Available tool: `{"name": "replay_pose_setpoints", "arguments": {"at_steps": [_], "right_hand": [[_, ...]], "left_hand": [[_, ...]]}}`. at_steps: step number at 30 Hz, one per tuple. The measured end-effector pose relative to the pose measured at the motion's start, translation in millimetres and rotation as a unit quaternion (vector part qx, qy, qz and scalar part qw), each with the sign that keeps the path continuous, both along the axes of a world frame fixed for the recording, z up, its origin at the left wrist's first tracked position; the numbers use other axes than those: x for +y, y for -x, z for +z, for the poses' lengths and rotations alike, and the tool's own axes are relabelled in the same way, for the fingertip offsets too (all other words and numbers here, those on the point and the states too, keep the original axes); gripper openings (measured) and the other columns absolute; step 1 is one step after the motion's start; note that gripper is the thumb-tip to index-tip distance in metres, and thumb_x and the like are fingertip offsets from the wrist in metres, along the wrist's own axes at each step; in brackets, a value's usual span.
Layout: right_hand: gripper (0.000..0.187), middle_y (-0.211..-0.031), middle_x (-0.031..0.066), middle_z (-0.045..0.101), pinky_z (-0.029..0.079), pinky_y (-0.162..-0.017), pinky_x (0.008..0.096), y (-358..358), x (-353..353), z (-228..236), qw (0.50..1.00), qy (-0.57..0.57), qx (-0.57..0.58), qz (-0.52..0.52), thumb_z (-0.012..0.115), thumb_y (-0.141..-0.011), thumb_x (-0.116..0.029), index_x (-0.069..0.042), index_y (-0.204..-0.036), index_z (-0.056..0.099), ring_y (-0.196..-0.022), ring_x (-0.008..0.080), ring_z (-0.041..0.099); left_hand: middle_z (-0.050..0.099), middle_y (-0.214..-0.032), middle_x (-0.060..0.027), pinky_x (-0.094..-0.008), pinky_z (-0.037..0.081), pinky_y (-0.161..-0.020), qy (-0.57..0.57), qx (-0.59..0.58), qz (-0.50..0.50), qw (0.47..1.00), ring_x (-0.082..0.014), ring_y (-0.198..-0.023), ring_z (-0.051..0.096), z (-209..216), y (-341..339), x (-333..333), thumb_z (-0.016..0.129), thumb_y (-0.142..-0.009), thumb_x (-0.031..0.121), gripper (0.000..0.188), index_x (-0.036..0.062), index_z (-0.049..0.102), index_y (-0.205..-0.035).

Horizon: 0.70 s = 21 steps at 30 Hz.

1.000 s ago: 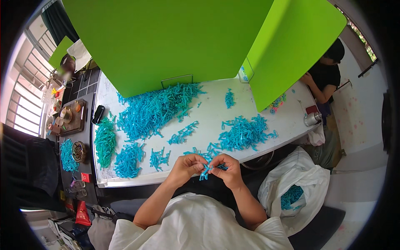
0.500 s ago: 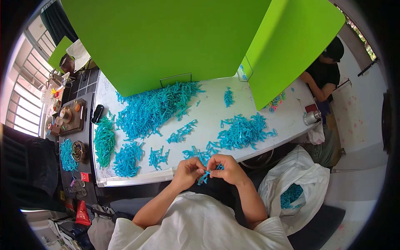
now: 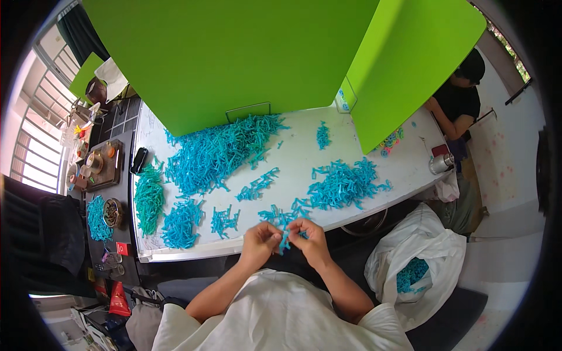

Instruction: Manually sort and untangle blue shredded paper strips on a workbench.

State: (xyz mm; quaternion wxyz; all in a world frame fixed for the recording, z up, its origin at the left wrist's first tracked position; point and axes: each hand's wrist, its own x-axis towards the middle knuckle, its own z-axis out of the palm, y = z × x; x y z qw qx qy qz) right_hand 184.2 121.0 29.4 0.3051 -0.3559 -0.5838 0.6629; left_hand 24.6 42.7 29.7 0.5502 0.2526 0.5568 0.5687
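Note:
At the table's front edge, my left hand [image 3: 259, 243] pinches a small blue plastic strip [image 3: 284, 241] between thumb and fingers. My right hand [image 3: 310, 240] is closed beside it, its fingertips at the strip's other side. More blue bits seem tucked in the right fingers, partly hidden. Just beyond my fingers lies a small heap of blue strips [image 3: 275, 214]. It runs into a larger blue pile [image 3: 345, 184] to the right. Left of my hands are a little cluster [image 3: 225, 221] and a blue heap [image 3: 182, 223].
A big blue pile [image 3: 222, 152] lies against the green divider [image 3: 234, 64], a greener pile [image 3: 150, 199] at the left. A white sack [image 3: 436, 272] with blue pieces stands at right. Beyond the side panel [image 3: 415, 70] sits another person [image 3: 459, 99]. A metal cup [image 3: 439, 164] stands near the right edge.
My right hand has shifted a little left and its fingers have drawn back slightly from the left ones. The blue strip between them now points more upright.

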Motion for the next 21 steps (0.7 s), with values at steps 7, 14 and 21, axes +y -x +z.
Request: {"name": "replay_pose_setpoints", "arguments": {"at_steps": [7, 14, 21], "right_hand": [[0.061, -0.1, 0.0179, 0.067, 0.04, -0.059, 0.024, -8, 25, -2, 0.896, 0.405, 0.151, -0.105, 0.045, -0.104, -0.051, 0.006, -0.12, 0.059, -0.066, 0.014, 0.049], [0.063, -0.098, 0.0127, 0.067, 0.039, -0.058, 0.0236, -10, 23, 8, 0.892, 0.413, 0.17, -0.071, 0.041, -0.105, -0.055, 0.003, -0.121, 0.061, -0.067, 0.0123, 0.052], [0.056, -0.084, 0.0023, 0.062, 0.034, -0.049, 0.0224, -6, 14, -1, 0.905, 0.398, 0.141, -0.061, 0.043, -0.106, -0.05, 0.001, -0.12, 0.063, -0.061, 0.0087, 0.052]], "left_hand": [[0.069, -0.082, -0.0121, -0.0371, 0.053, -0.063, 0.005, 0.499, -0.006, 0.866, -0.029, -0.07, 0.069, -2, 35, 39, 0.073, -0.082, 0.007, 0.01, 0.007, 0.075, -0.091], [0.06, -0.095, -0.0062, -0.0391, 0.054, -0.065, -0.082, 0.553, -0.009, 0.829, -0.0284, -0.075, 0.066, 31, 7, 36, 0.074, -0.079, 0.007, 0.02, 0.0167, 0.077, -0.096], [0.057, -0.09, -0.0037, -0.0366, 0.05, -0.06, -0.248, 0.603, -0.096, 0.752, -0.0233, -0.077, 0.061, 28, -1, 40, 0.077, -0.066, 0.002, 0.032, 0.0209, 0.076, -0.093]]}}
